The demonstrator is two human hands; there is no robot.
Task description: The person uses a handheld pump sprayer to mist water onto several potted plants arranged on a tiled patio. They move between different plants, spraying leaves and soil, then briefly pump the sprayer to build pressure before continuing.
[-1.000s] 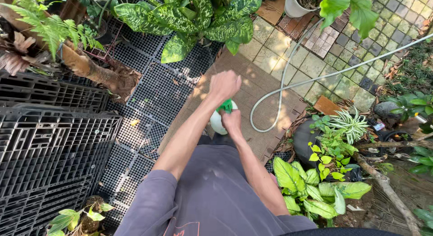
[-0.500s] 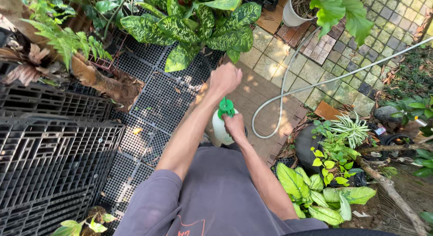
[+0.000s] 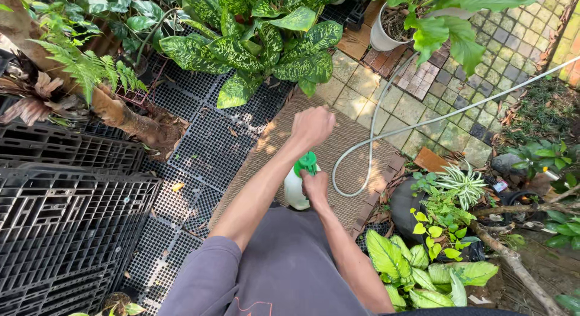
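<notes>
A white spray bottle (image 3: pixel 294 192) with a green top (image 3: pixel 308 162) is held upright over a brown mesh mat (image 3: pixel 350 153). My right hand (image 3: pixel 315 187) is wrapped around the bottle's neck just under the green top. My left hand (image 3: pixel 312 125) is closed in a fist directly above the top. Whatever the fist grips is hidden under it. Both forearms reach forward from my grey shirt.
Black plastic grid trays (image 3: pixel 72 213) lie to the left. A large spotted-leaf plant (image 3: pixel 254 47) stands ahead and a white pot (image 3: pixel 386 32) sits on the paving. A pale hose (image 3: pixel 374 128) loops across the mat. Small potted plants (image 3: pixel 441 213) crowd the right.
The view has tilted up slightly, so everything sits lower in frame. Both hands have kept their positions on and above the bottle.
</notes>
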